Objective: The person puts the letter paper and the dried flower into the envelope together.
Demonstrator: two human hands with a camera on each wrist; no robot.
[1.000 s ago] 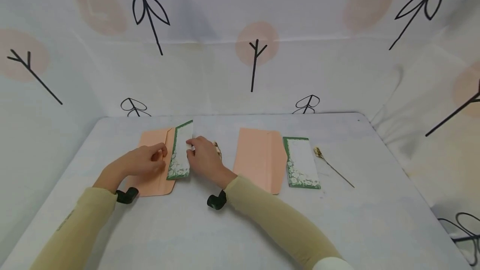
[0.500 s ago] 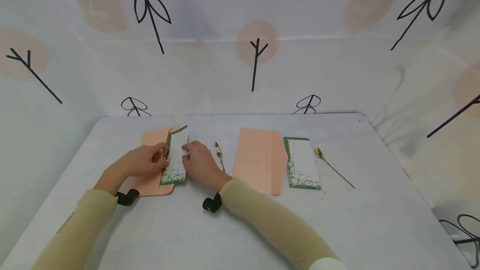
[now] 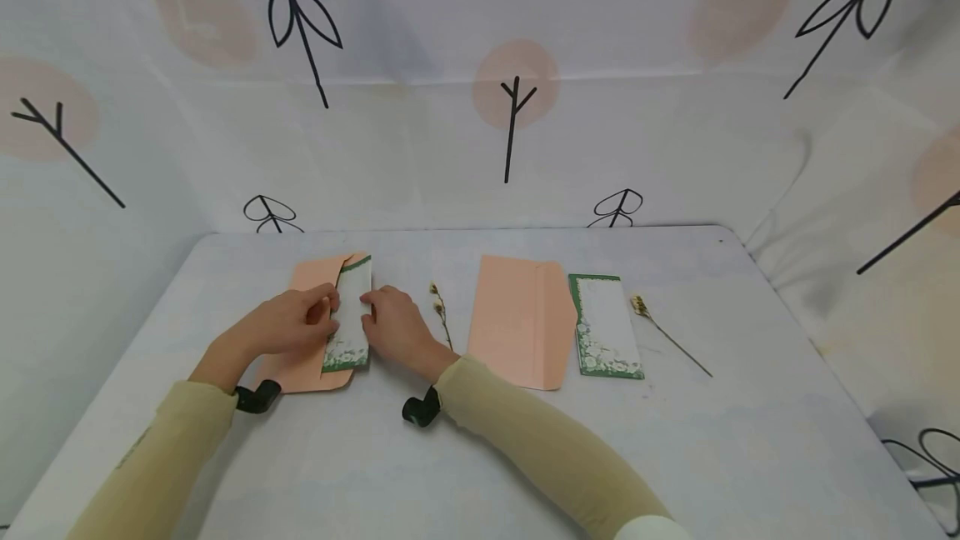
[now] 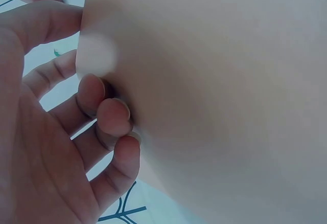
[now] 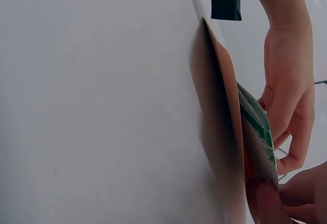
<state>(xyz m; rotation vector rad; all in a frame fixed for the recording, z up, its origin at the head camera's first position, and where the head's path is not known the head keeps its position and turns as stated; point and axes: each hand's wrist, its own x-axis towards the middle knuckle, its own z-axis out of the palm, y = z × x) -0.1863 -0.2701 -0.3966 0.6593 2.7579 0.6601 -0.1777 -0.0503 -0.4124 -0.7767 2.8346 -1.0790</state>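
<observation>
At the left of the table, a peach envelope (image 3: 300,373) is slightly raised, its opening toward the right. My left hand (image 3: 288,323) pinches the edge of that opening; the left wrist view shows the envelope (image 4: 214,111) up close with fingers on its edge. A white card with a green floral border (image 3: 351,340) lies partly inside the opening. My right hand (image 3: 401,327) pinches its right edge. In the right wrist view the card (image 5: 258,132) is tilted above the envelope flap (image 5: 222,91), its left part hidden.
A dried flower stem (image 3: 441,311) lies right of my right hand. Beyond it are a second peach envelope (image 3: 513,323), a second green-bordered card (image 3: 606,319) and another dried flower (image 3: 667,333). A patterned cloth backdrop (image 3: 420,157) rises behind the table (image 3: 750,440).
My right hand has moved the card left and slightly down, from above the flap into the envelope's opening. The left hand stays at the envelope. The dried flower stem is now uncovered.
</observation>
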